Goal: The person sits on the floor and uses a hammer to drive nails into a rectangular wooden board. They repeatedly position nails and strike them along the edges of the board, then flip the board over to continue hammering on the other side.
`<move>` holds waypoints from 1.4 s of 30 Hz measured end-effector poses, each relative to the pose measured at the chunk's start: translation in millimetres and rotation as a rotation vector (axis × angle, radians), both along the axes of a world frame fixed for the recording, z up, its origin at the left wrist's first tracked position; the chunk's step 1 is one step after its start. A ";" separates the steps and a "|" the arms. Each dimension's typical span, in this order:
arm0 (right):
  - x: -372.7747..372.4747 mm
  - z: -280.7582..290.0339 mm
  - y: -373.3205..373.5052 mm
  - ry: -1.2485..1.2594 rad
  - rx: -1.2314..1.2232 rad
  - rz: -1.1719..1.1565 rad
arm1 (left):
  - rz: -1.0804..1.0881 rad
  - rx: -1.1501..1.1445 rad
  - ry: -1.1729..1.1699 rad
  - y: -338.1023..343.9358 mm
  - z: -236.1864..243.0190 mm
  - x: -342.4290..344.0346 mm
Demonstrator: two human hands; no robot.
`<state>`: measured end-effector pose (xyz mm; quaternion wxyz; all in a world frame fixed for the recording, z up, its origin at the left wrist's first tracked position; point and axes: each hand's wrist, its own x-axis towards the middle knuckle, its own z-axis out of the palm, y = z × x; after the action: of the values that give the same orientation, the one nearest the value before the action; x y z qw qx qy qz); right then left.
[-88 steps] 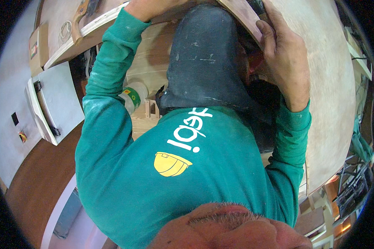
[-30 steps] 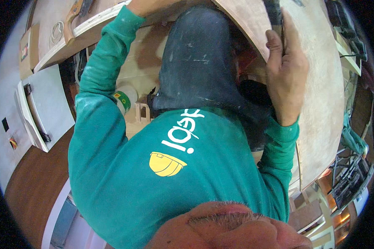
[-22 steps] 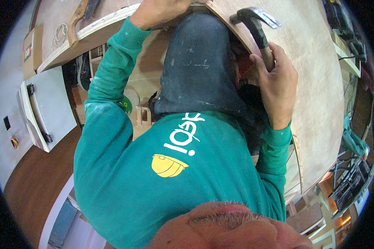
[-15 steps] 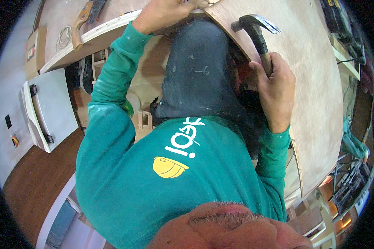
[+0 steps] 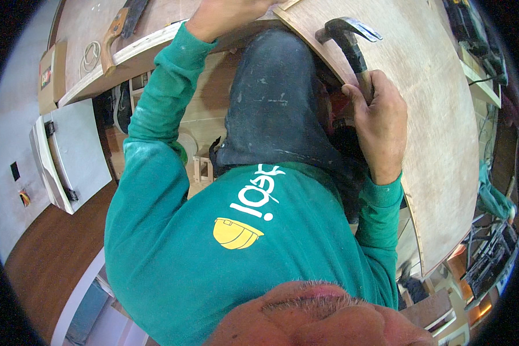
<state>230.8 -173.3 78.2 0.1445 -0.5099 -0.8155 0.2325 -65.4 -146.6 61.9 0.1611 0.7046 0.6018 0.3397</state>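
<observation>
My right hand [image 5: 383, 127] is closed round the wooden handle of a claw hammer [image 5: 357, 55]. The black-wrapped neck and steel head stick out beyond my fingers, over a large pale plywood sheet [image 5: 432, 127]. At the top edge my left hand [image 5: 230, 14] reaches over the rim of the workbench [image 5: 150, 49], close to a thin wooden strip [image 5: 289, 4] by the sheet's corner. Its fingers look drawn together, but the frame cuts off their tips and whatever they may hold.
A handsaw [image 5: 114, 37], a coil of thin cord [image 5: 90, 55] and a small cardboard box [image 5: 52, 75] are on the bench's left part. Below stands a white hinged cabinet piece [image 5: 81, 153]. Dark tools [image 5: 467, 29] lie far right; another person's teal sleeve [image 5: 491, 193] shows beneath.
My left hand has gone up a little, so more of its fingers are cut off. The hammer has shifted slightly left in my right hand.
</observation>
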 end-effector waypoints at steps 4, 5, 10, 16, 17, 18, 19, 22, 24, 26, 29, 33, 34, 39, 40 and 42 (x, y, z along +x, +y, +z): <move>1.9 -1.0 -0.1 -0.014 0.003 0.009 | -0.009 0.017 0.036 1.1 -3.8 1.7; 2.6 -1.4 0.5 -0.013 0.000 0.011 | 0.007 0.003 0.032 0.5 -3.6 2.9; 3.0 -1.3 0.8 0.002 -0.013 0.015 | 0.044 -0.044 -0.039 1.8 -7.8 4.6; 3.4 -0.2 2.5 0.000 -0.002 0.037 | 0.022 -0.109 -0.041 6.1 -3.4 -1.7; 3.4 -0.4 2.3 -0.002 -0.002 0.037 | 0.027 -0.129 -0.058 6.7 -3.9 -1.8; 3.3 -0.5 2.1 -0.003 -0.002 0.037 | 0.032 -0.150 -0.075 7.1 -4.4 -1.9; 3.0 -0.2 2.0 -0.008 -0.003 0.033 | 0.038 -0.171 -0.090 7.3 -4.4 -2.0; 2.7 -0.5 1.9 -0.015 -0.008 0.031 | 0.044 -0.155 -0.061 6.4 -4.6 -2.3; 3.7 -1.9 2.8 -0.010 -0.016 0.041 | 0.044 -0.135 -0.018 7.3 -3.5 -2.4; 3.6 -1.3 2.4 -0.022 -0.023 0.033 | 0.037 -0.134 0.006 8.9 -2.0 -1.4; 5.9 -2.1 3.9 -0.030 -0.008 0.059 | 0.027 -0.161 0.011 10.9 1.9 -0.1; 5.5 10.2 7.6 0.169 -0.235 -0.022 | 0.018 -0.165 -0.002 10.3 1.8 -3.6; 5.6 10.2 11.3 0.208 -0.142 0.026 | 0.007 -0.150 -0.004 10.7 1.0 -4.5; -1.7 28.6 34.9 0.192 0.030 0.114 | 0.010 -0.163 -0.024 10.8 -3.2 -7.6; -4.9 33.0 38.0 0.145 0.086 0.122 | 0.008 -0.143 -0.017 10.7 -5.9 -8.3; -12.4 32.3 40.7 0.206 0.089 0.121 | 0.031 -0.149 -0.159 7.2 -15.9 -6.2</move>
<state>218.4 -132.5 110.5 0.2358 -0.4263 -0.8350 0.2557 -71.6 -139.4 46.0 0.2553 0.6520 0.6216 0.3513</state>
